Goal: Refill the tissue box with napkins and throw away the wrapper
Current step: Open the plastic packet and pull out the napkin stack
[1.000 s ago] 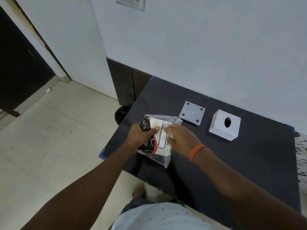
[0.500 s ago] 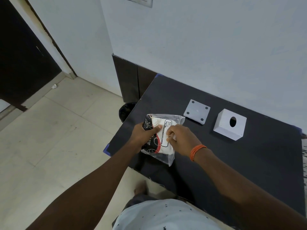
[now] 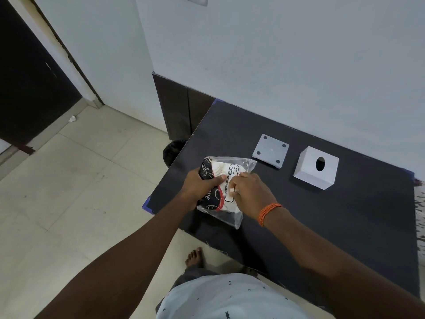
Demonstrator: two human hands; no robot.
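**Clear plastic napkin pack gripped over the table's near-left corner**

Clear, crinkled film wraps the napkin pack (image 3: 224, 185), whose white contents and black-and-red print are partly covered by both hands; the label text is too small to be read. The pack's long axis is seen running from the near edge toward the wall, its loose sealed ends pointing each way. The left hand (image 3: 199, 188) is closed around the pack's left side, thumb laid across the front. The right hand (image 3: 251, 195) is curled, its fingertips pinching the film at the middle. Beyond, on the matte black table (image 3: 345, 226), a flat square base plate (image 3: 271, 153) with four dark dots is set beside the white cubic tissue box (image 3: 316, 168), its round hole facing up. A dark bin (image 3: 173, 149) is half hidden behind the table edge.
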